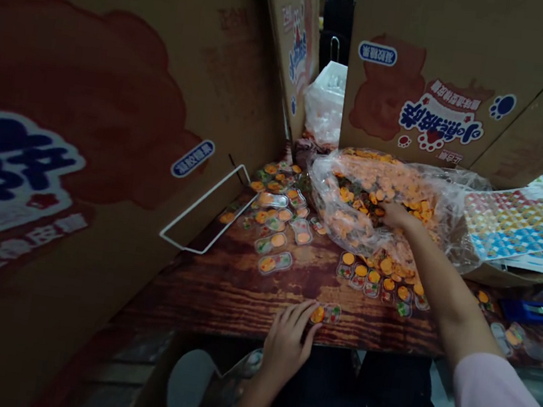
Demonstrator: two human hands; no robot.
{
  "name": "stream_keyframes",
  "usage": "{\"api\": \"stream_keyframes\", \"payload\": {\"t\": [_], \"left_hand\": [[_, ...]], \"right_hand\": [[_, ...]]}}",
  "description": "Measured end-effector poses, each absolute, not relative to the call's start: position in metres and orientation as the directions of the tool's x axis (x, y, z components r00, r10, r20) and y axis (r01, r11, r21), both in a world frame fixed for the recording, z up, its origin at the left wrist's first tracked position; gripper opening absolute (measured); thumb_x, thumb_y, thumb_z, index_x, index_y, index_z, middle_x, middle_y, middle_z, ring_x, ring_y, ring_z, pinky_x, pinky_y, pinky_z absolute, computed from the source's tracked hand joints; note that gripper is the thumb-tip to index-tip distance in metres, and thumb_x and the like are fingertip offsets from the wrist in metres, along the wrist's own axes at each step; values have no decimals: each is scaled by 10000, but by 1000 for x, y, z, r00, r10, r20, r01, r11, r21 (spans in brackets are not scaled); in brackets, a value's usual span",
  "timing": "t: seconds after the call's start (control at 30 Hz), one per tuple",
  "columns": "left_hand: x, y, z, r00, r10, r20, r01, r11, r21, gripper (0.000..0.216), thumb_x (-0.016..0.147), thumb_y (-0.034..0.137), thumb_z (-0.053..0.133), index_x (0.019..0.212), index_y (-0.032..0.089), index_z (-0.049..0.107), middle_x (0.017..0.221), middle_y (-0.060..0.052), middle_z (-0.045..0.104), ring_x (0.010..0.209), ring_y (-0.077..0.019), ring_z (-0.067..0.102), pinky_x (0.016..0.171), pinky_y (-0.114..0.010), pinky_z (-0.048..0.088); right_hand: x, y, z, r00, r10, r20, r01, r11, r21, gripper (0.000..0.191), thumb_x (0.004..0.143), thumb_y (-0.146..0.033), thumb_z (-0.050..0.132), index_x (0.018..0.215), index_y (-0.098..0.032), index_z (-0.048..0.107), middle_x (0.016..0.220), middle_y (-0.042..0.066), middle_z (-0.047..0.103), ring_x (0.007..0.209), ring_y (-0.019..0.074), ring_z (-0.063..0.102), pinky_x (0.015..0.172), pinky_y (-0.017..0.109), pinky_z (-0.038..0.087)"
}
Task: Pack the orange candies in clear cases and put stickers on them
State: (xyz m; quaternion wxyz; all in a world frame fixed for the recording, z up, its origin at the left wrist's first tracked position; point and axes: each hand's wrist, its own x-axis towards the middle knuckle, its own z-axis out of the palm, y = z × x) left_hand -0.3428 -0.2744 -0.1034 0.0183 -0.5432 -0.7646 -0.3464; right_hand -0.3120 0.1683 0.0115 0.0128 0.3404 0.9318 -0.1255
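Note:
My left hand (290, 333) rests near the table's front edge. Its thumb and index finger grip the left end of a small clear plastic pack (332, 314), which has an orange disc at that end and a patterned piece at the other. My right hand (394, 215) reaches into a large clear plastic bag (323, 174) full of orange pieces; its fingertips are hidden among them. Between the bag and me lies a row of similar packs with orange discs (372, 282). More filled packs (275, 262) are scattered left of the bag.
Tall cardboard cartons (247, 85) wall off the left, and another carton (431, 71) stands behind the bag. A white rectangular frame (207, 211) leans at left. On the right are colourful printed sheets (516, 221) and a blue device (532, 311).

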Motion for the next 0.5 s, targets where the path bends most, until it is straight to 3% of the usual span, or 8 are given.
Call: {"api": "stream_keyframes", "payload": {"t": [0.13,0.2,0.33,0.4,0.5], "left_hand": [[-343,-275,-104,-412,818,402,832,157,533,351,994,278,598,1342,279,642,1287,-68,744,1142,-294,680,982,-476,533],[-344,-275,-103,-417,821,389,824,160,544,331,996,290,596,1320,285,660,1277,-73,748,1132,-303,683,976,-490,536],[-344,-275,-100,-408,836,368,805,140,576,333,1002,307,586,1327,294,657,1266,-80,753,1127,-314,684,967,-509,545],[-341,-274,-98,-383,853,355,793,106,600,360,1006,314,585,1362,291,629,1267,-82,750,1127,-309,684,969,-503,551],[-331,-268,-95,-340,883,324,775,68,628,372,1011,320,586,1380,274,602,1283,-88,739,1150,-301,679,970,-483,555]], "right_hand": [[-294,167,14,-694,713,-100,720,684,-119,507,670,-153,846,1159,-155,709,1235,221,728,1295,408,576,1122,564,396],[-281,163,16,-676,734,-69,736,669,-101,491,696,-137,830,1168,-144,696,1285,248,697,1358,433,516,1139,597,365],[-264,155,24,-654,756,32,748,653,-121,431,838,-66,632,1265,-123,646,1368,258,640,1311,384,556,1100,504,421],[-256,146,32,-634,769,82,752,638,-166,406,892,-49,516,1273,-115,640,1295,236,678,1203,346,622,1030,451,472],[-233,111,38,-582,773,251,698,634,-334,297,953,-124,479,1152,-134,699,1113,173,735,1060,311,660,957,421,506]]}}
